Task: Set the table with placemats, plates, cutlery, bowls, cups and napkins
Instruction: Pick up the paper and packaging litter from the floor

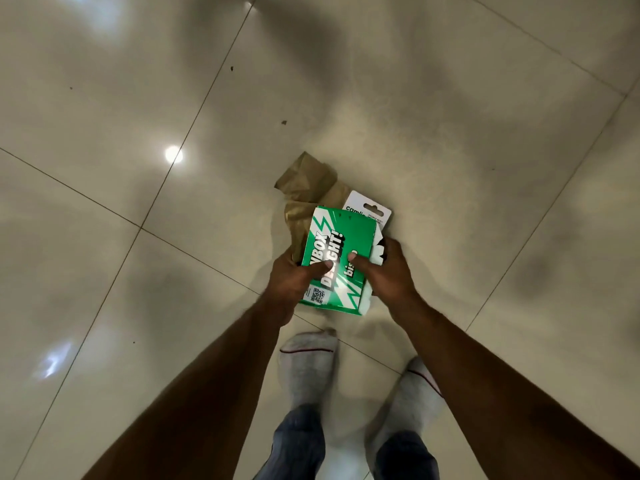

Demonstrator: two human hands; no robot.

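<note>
I hold a green cardboard box (341, 247) with white and black lettering in front of me, above the floor. My left hand (298, 282) grips its left side, thumb on top. My right hand (384, 271) grips its right side, thumb pressed on the top face. Crumpled brown paper (306, 188) sticks out from under the box on the far left side. A white packaging card (369, 211) with a hang slot pokes out behind the box on the right. No table, placemat, plate, cutlery, bowl, cup or napkin is in view.
Glossy beige floor tiles (138, 133) with dark grout lines fill the view, with lamp reflections and a few dark specks. My feet in grey socks (308, 368) and blue trouser legs stand just below the box.
</note>
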